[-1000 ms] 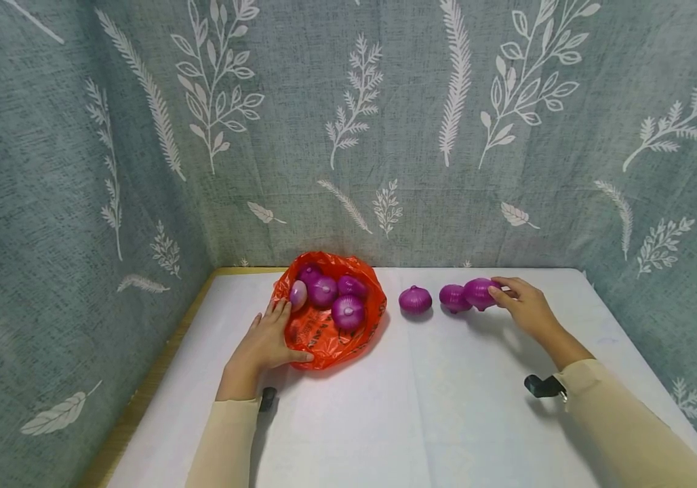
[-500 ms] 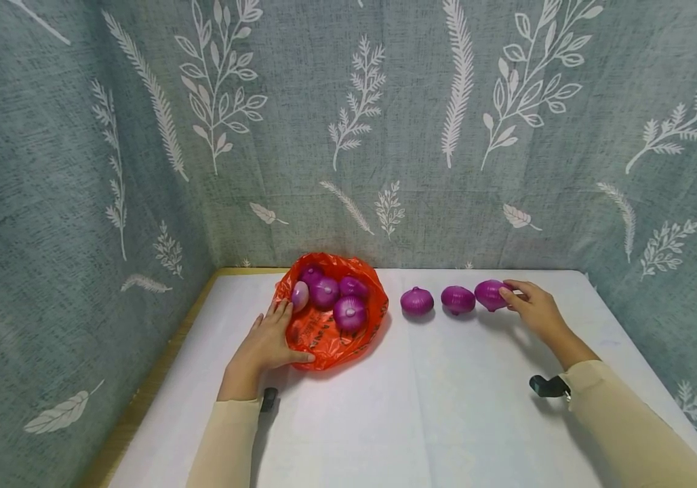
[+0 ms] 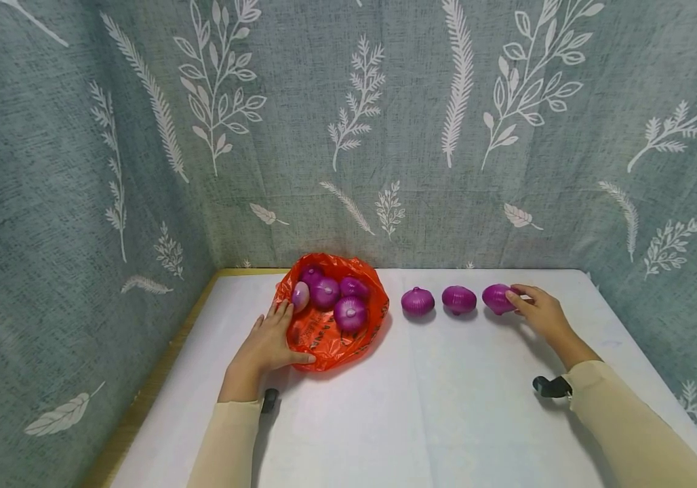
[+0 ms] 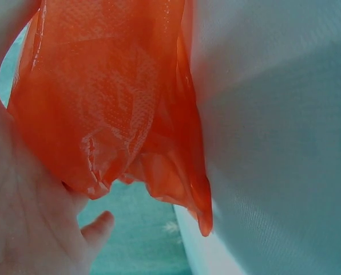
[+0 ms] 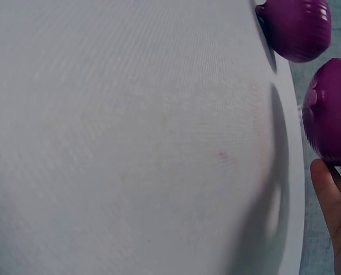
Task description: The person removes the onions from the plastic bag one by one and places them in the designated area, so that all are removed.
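Set end onion down gently in line with middle onion, leaving a gap, with right hand pinching its side, left hand spread against red bag.

Onions are purple, the bag red, the curtain leaf-patterned.

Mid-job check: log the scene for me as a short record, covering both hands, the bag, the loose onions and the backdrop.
Left hand: rests against the left side of the red bag
Right hand: pinches a purple onion
Bag contents: five onions, one paler
On table: two purple onions, apart, between bag and held onion
Backdrop: grey-green cloth, white leaf print
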A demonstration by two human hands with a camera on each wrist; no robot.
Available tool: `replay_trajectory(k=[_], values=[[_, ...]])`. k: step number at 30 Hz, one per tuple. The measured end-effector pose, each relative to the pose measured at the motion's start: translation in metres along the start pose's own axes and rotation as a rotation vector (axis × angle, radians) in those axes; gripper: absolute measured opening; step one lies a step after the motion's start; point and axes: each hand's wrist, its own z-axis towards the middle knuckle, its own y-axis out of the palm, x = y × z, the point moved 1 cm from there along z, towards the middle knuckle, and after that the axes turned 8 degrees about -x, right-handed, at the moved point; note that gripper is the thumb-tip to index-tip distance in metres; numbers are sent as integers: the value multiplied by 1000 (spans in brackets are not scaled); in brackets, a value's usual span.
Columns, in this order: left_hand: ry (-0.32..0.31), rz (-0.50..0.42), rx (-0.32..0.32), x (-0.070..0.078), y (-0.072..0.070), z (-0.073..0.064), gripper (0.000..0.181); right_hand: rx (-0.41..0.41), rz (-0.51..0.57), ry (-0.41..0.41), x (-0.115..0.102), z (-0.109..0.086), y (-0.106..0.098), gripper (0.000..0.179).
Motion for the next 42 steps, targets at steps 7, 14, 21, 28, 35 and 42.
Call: replay_trajectory(k=[7,14,21,28,35,42], values=[[4,-1,8,1,-1,-2,136,-7,4,35,1,0,1,72],[2,1,5,1,-2,-2,136,-12,3,42,6,1,3,75],[-8,-7,-2,2,-2,-2,136,-8,-6,44,9,2,5,74],[-6,-3,-2,1,-3,-3,135,-10,-7,39,12,1,7,73],[-13,1,-5,1,-3,-2,136,-11,-53,28,13,2,7,72],[-10,1,1,2,-2,-2,135,-14,-73,33,13,5,7,74]])
